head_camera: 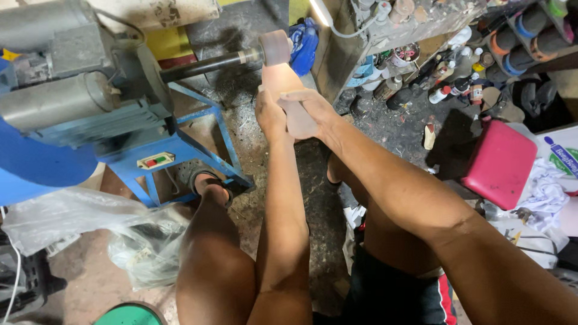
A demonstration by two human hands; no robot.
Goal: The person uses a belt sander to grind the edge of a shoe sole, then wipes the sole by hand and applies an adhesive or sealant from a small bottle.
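Left hand (270, 115): wrapped tight around the pale shoe last (289, 96).
Right hand (312, 108): clamped over the last's lower part.
Shoe last: upright, its top pressed against the sanding drum (276, 47).
Drum: on the blue grinder's (90, 96) shaft.

The dirty grey floor (391, 129) holds a blue machine stand (180, 150), a red box (500, 164), clear plastic bags (90, 225) and small bottles (442, 93).

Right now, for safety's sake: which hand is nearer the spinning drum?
Left. The left hand grips the pale workpiece just below the drum; the right hand holds slightly lower.
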